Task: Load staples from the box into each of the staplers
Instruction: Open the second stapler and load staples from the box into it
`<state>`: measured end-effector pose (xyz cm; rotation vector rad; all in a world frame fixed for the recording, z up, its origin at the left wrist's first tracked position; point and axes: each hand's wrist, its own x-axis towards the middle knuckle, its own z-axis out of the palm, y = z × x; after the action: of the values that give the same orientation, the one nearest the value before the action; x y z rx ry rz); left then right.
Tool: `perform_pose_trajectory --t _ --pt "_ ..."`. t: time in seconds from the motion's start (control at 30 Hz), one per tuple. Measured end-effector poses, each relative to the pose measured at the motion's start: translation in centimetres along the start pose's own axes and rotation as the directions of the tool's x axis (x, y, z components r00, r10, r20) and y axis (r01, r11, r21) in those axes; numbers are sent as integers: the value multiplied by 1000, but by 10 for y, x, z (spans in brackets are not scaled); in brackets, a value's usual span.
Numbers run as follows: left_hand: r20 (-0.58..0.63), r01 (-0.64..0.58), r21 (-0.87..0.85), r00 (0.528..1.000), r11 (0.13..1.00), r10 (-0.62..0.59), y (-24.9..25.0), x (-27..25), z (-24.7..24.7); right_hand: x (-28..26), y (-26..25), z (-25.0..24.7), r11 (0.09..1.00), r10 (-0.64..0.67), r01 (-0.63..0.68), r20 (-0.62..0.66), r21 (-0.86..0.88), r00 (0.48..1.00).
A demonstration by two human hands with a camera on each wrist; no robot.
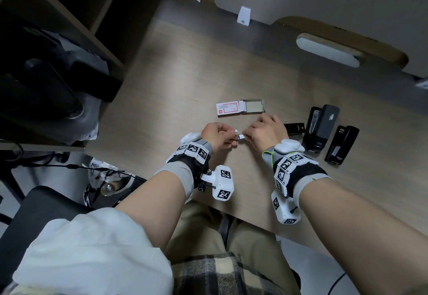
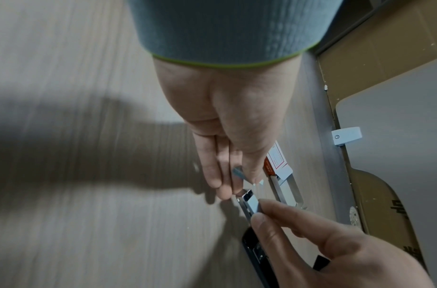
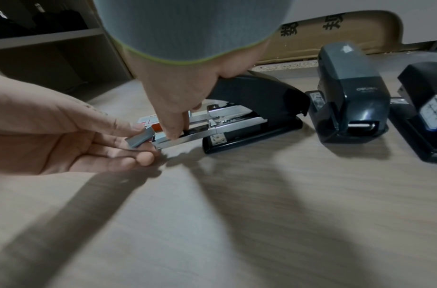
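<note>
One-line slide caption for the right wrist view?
Left hand pinches a staple strip at the open stapler's tray, right hand steadying it.

A grey staple strip [image 3: 140,138] sits at the mouth of the open stapler's [image 3: 251,109] steel tray. That stapler lies on the desk, black lid raised. Two more black staplers [image 1: 320,128] [image 1: 341,146] stand beside it. The red-and-white staple box [image 1: 239,108] lies slid open nearby.
</note>
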<state>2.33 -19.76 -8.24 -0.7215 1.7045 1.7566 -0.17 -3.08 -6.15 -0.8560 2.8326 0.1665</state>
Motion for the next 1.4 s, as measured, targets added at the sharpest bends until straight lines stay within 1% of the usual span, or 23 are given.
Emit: perform_pose_trajectory --t 0.2,0.33,0.43,0.5,0.57,0.63,0.77,0.87,0.97,1.03,1.1,1.13,1.17,1.23,1.3,1.4 --pt "-3 0 28 1000 1000 0 0 0 0 -4 2 3 1000 23 -23 -31 3 999" --pt "-5 11 26 1000 1000 -11 1 -1 0 -2 -3 2 1000 6 -6 -19 -21 1000" --pt "-4 14 26 1000 1000 -14 2 -2 1 -1 -7 3 1000 20 -20 -15 -7 1000" --pt "-9 10 35 1000 999 -9 3 -2 1 -1 -7 2 997 53 -52 -13 48 999" --pt "-27 4 36 1000 999 -3 4 -3 -1 -4 -3 -1 984 113 -111 -9 138 994" --pt "-44 -4 38 999 999 5 6 -5 -3 -8 3 -5 968 166 -167 25 186 986" --pt "-20 -19 131 1000 991 21 11 -8 -5 -6 8 3 959 171 -197 135 206 976" --pt "-30 -32 159 999 987 38 12 -8 -5 -3 2 6 961 165 -199 180 191 970" --pt "-41 -31 173 998 984 38 14 -7 -6 -3 4 10 951 191 -226 176 211 966" --pt "-48 -23 188 998 982 32 17 -7 -5 -5 7 9 931 224 -247 116 269 968" --pt "-29 -15 192 999 981 21 22 -8 -3 -7 7 -2 908 259 -249 16 337 966" --pt "-8 -11 185 1000 983 13 24 -8 -2 -7 7 -8 904 261 -238 -17 355 965" --pt "18 -4 177 1000 984 1 27 -8 -1 -7 6 -16 904 242 -219 -17 367 970" --pt "85 5 155 996 988 -19 35 -9 2 -4 8 -30 902 182 -181 35 391 983" --pt "139 5 132 990 991 -23 44 -9 6 0 16 -35 889 153 -180 96 421 983" --pt "158 -9 101 987 995 -8 58 -8 14 1 26 -36 896 156 -196 131 398 979"
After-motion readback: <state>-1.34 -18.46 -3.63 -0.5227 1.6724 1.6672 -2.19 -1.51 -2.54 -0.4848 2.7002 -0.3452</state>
